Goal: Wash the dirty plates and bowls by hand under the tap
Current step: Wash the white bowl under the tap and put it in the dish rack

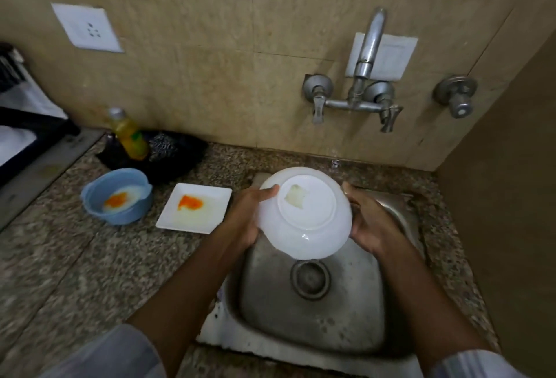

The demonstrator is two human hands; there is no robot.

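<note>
I hold the white bowl (pixel 305 212) upside down over the sink (pixel 313 311), my left hand (pixel 245 216) gripping its left rim, thumb on the base, and my right hand (pixel 371 224) cupped against its right side. No water seems to run from the tap (pixel 368 52) yet. I should turn the bowl under the spout, keep both grips firm on the slippery rim, and rub the patch on its base. The blue bowl (pixel 117 195) and square plate (pixel 194 212), both orange-stained, wait on the tabletop beside the sink's left edge.

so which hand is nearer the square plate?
Left. The left hand grips the white bowl just right of the square plate; the right hand is beyond the bowl's far side.
</note>
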